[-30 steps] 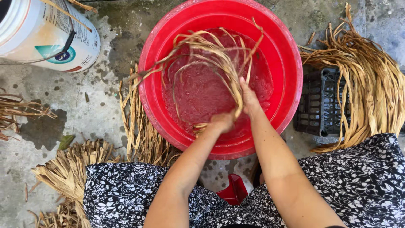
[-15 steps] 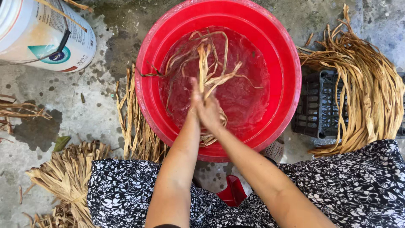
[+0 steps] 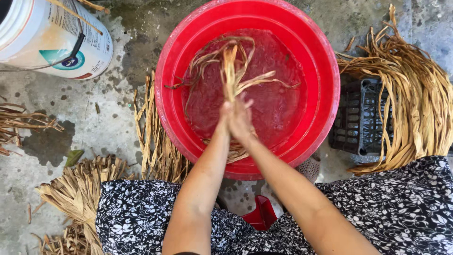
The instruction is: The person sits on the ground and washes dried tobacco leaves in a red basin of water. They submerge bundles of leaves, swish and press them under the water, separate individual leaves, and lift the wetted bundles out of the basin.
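Red plastic, round basin (image 3: 325,61) holds shallow water and one bundle of tan, fibrous dried leaf strips (image 3: 231,66), stiff and curling. Left hand (image 3: 225,118) and right hand (image 3: 241,120) press palm to palm around the bundle's lower end, fingers together, hiding that end. Around it: one white bucket (image 3: 52,38), one black crate (image 3: 358,118) draped with strips, loose piles on wet concrete.

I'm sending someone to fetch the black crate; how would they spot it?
Start at the big red basin of water. Just to its right on the concrete sits the black slatted plastic crate, the only dark boxy thing, half draped with dried tan leaf strips.
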